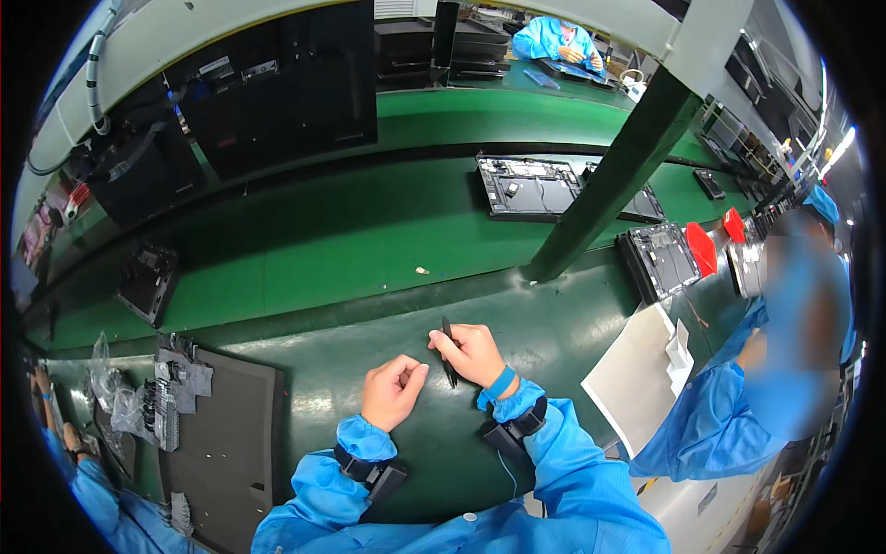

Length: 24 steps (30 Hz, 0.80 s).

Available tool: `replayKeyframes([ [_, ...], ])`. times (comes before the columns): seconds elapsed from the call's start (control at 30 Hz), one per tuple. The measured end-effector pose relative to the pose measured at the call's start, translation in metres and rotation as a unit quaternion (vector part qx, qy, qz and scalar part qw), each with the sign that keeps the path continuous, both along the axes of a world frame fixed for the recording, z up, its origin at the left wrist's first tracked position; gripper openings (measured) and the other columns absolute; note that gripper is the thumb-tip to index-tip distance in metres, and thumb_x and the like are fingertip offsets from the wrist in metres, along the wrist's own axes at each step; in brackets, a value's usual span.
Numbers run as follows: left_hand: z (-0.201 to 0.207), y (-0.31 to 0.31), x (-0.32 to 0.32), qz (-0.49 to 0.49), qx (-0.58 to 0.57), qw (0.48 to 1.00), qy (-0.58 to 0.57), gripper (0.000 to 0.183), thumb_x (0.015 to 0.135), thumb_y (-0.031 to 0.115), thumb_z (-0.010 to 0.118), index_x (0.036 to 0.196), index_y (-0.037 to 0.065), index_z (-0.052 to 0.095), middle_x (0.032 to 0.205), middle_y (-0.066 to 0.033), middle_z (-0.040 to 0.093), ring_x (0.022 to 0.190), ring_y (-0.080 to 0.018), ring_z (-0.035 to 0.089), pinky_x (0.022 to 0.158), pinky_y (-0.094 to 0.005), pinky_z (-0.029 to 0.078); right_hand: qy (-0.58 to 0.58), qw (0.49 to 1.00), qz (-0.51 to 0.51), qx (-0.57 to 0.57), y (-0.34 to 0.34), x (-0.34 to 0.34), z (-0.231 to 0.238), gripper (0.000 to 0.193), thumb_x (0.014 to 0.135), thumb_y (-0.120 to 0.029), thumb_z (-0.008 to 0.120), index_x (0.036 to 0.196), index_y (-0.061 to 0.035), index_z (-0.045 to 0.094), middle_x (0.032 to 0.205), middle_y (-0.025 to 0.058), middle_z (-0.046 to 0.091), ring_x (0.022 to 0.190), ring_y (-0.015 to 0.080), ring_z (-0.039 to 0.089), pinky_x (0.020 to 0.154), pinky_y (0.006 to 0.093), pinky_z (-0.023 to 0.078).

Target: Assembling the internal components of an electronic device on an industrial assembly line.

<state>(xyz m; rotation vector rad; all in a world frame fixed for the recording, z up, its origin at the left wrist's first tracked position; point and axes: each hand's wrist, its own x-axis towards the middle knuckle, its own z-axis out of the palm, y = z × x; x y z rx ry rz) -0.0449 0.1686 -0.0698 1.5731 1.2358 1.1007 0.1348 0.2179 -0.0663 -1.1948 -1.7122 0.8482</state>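
Currently, the right hand (477,355) is pinching a slim black pen-shaped tool (447,328) at mid-frame over a green workbench (346,334), while the left hand (391,393) is forming a loose fist nearby; any slackened pinch is likely risking a drop.

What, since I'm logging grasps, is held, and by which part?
A slim black pen-like tool, around its middle, in the right hand; the left hand shows nothing held.
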Motion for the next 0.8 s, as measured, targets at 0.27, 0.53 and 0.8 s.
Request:
replayKeyframes([
  [0.27,0.028,0.038,0.006,0.035,-0.003,0.998,-0.060,0.022,0.095,0.015,0.062,0.077,0.003,0.060,0.061,0.0030,0.055,0.054,-0.0028,0.048,0.048,-0.0211,0.037,0.022,0.996,-0.064,-0.053,-0.020,0.009,0.020,0.037,0.095,-0.030,0.060,0.076,-0.0001,0.070,0.054,0.0072,0.058,0.048,0.0143,0.055,0.048,0.0303,0.042],
  [0.53,0.042,0.228,0.086,-0.009,-0.011,0.995,0.098,0.031,0.091,0.029,0.063,0.089,-0.001,0.068,0.072,-0.0051,0.068,0.063,-0.0121,0.065,0.061,-0.0288,0.052,0.054,0.985,-0.127,-0.105,-0.051,0.054,0.007,0.037,0.097,-0.031,0.058,0.079,-0.0004,0.070,0.055,0.0035,0.059,0.051,0.0105,0.056,0.050,0.0278,0.044],
  [0.8,-0.007,0.303,0.172,0.088,-0.026,0.956,0.279,0.048,0.086,0.041,0.058,0.108,-0.002,0.061,0.117,-0.0298,0.060,0.110,-0.0438,0.058,0.096,-0.0488,0.047,0.060,0.987,-0.128,-0.081,-0.054,0.051,0.008,0.029,0.095,-0.024,0.062,0.080,0.0005,0.069,0.056,0.0041,0.059,0.051,0.0089,0.056,0.049,0.0265,0.044],
])
